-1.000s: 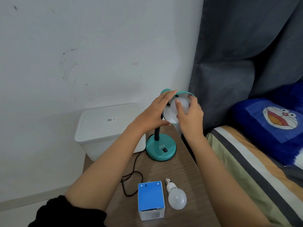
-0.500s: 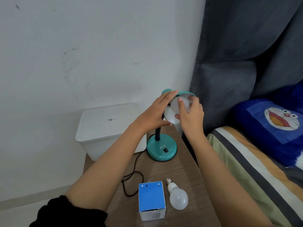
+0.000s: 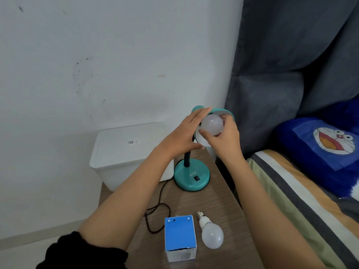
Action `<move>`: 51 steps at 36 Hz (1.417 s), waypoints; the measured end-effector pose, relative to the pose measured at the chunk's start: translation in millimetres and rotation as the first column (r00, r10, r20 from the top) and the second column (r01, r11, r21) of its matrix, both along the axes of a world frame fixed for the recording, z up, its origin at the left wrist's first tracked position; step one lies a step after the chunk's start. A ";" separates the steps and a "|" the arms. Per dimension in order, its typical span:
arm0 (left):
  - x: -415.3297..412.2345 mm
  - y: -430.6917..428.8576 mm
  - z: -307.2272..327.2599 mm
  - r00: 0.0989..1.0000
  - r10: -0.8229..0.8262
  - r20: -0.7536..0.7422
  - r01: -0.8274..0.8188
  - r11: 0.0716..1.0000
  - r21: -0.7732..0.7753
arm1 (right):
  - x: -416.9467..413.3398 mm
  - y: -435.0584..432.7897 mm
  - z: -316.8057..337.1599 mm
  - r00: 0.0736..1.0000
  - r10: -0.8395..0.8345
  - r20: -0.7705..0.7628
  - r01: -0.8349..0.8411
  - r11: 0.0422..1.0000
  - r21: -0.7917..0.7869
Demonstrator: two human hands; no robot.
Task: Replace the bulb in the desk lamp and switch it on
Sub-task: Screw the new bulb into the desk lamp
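Note:
A teal desk lamp stands on the wooden bedside table [image 3: 217, 202], its round base [image 3: 191, 176] carrying a black rocker switch [image 3: 197, 178]. My left hand [image 3: 182, 135] grips the teal shade [image 3: 225, 112] from the left. My right hand [image 3: 223, 138] is shut on a frosted white bulb [image 3: 212, 124] at the mouth of the shade; its screw end is hidden. A second white bulb [image 3: 210, 232] lies on the table near me, beside a blue and white bulb box [image 3: 180, 236].
A white lidded plastic bin [image 3: 126, 152] sits left of the lamp against the wall. The lamp's black cord [image 3: 157, 212] loops across the table. To the right are a grey padded headboard [image 3: 272, 103], a striped bed [image 3: 303, 206] and a blue cartoon pillow [image 3: 326, 148].
My right hand has shifted its grip on the bulb, and more of the bulb's round face shows at the shade's mouth. My left hand stays on the shade.

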State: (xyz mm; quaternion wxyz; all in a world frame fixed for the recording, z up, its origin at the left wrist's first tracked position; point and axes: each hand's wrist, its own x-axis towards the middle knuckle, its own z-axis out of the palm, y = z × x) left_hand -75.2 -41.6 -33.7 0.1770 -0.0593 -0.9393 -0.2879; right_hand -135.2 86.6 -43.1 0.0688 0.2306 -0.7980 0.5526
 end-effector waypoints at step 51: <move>-5.5 -2.4 -1.2 1.000 0.009 -0.006 -0.009 1.000 -0.001 | 5.9 -3.4 -1.3 0.996 -0.028 -0.083 0.037 0.993 0.111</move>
